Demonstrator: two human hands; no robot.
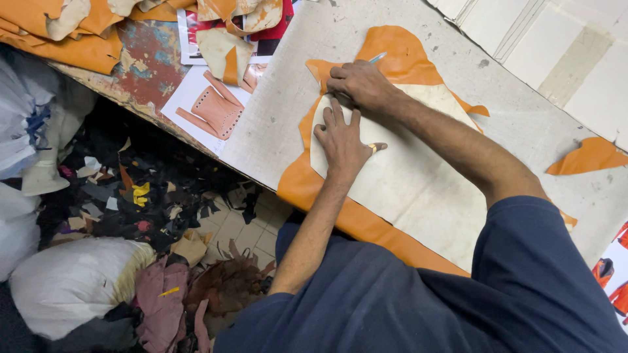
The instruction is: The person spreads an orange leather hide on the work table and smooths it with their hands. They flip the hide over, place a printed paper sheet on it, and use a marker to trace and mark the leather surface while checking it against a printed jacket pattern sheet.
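While my left hand (341, 140) flattens the cream pattern (405, 183) on orange leather (392, 55), my right hand (358, 84), just beyond, grips a pen (377, 57) at its far end.

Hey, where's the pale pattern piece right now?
In the head view, the pale pattern piece lies on the orange leather on the worktable, pressed flat under the left hand, right hand at its upper edge.

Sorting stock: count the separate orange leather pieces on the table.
3 visible: one under the cream pattern, one scrap at right, a pile top left, which may hide more.
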